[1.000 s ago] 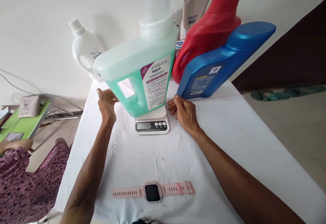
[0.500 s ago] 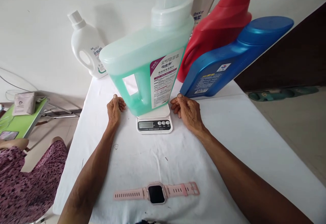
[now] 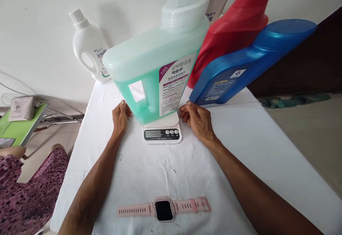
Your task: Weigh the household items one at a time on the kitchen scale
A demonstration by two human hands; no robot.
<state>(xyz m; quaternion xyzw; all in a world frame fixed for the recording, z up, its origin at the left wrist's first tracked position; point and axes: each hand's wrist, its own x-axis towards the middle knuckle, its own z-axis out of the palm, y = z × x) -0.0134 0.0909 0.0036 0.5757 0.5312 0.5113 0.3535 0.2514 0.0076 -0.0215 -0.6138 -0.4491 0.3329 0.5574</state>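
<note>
1. Both hands have drawn in since a second ago; the left hand (image 3: pixel 120 116), then lifted with fingers spread beside the jug's handle, now rests on the white cloth of the desk (image 3: pixel 253 149), and the right hand (image 3: pixel 197 119) has barely shifted.
2. Green detergent jug (image 3: pixel 153 72) stands upright on the small kitchen scale (image 3: pixel 162 130), near the middle of the desk toward its far edge; neither hand touches it, each lying just beside the scale's platform, one on either side.
3. Left grip: fingers curled loosely together, thumb up, holding nothing; right grip: fingers folded into a loose fist, also holding nothing.
4. Judging by this, the placing is done and the jug bears freely on the scale; the display on the scale's front is too small to read, so whether a weight shows I cannot tell.
5. What looks left: the red bottle (image 3: pixel 235 21) and the blue bottle (image 3: pixel 251 64) lean together at the far right corner, and the white bottle (image 3: pixel 89 49) stands at the far left corner, all off the scale.
6. Pink watch (image 3: pixel 163 209) lies flat near the near edge, well apart from both hands.
</note>
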